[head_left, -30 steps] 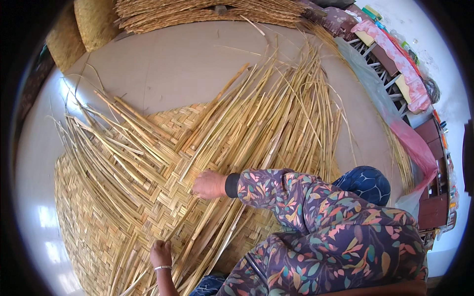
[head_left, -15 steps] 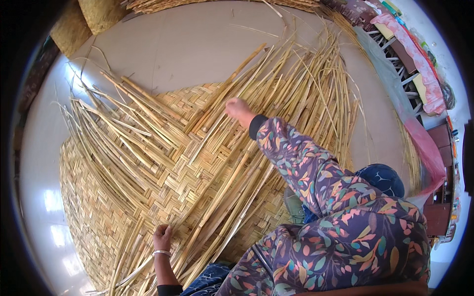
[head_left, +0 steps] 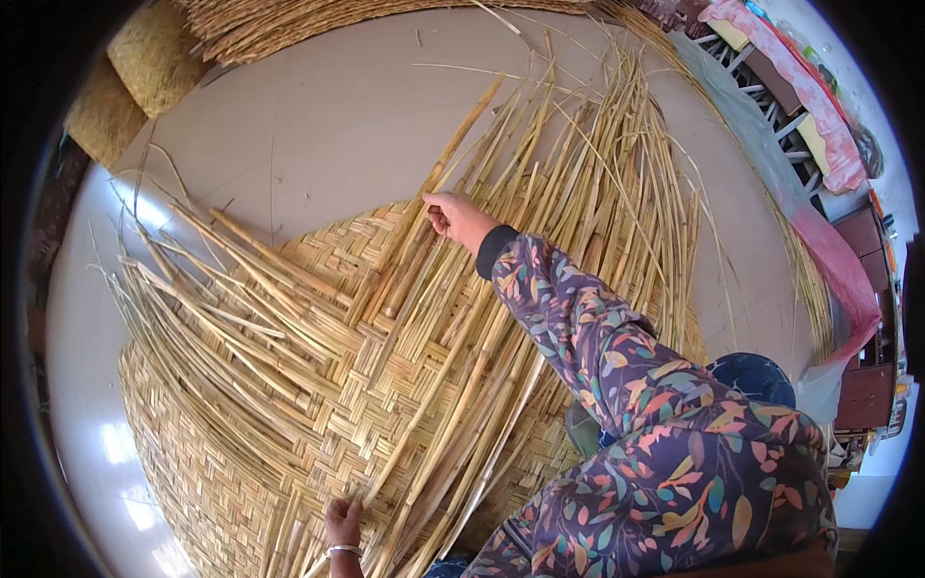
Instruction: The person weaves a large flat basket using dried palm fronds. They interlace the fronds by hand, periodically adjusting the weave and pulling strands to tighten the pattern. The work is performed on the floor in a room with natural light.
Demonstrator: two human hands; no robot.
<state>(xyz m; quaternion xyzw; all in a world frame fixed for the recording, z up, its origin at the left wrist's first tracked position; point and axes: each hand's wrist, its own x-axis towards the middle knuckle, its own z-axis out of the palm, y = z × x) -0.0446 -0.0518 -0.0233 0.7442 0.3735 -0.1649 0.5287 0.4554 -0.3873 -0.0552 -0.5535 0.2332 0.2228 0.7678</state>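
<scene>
A large woven mat of flat, straw-coloured reed strips (head_left: 393, 424) spreads over the floor, with long unwoven strips fanning out at its edges. My right hand (head_left: 455, 218) is closed at the far side of the weave, its fingertips against a thick, brownish reed strip (head_left: 461, 133) that slants away to the upper right. Close to the lower edge of the view, my left hand (head_left: 344, 523) is pinched low over the weave. A long pale strip (head_left: 416, 422) runs up and right from its fingertips, which partly hide the grip.
Loose strip ends (head_left: 617, 154) fan across the floor at the far right, others (head_left: 173, 279) at the left. Reed bundles (head_left: 385, 13) lie along the back. Rolled mats (head_left: 154, 58) stand back left. A pink-and-clear plastic sheet (head_left: 836, 279) hangs beside furniture at right.
The view has shifted. My right hand has moved left across the strips to the thick brownish one, its fingers now closed there. My left hand appears lower in the picture, still pinched.
</scene>
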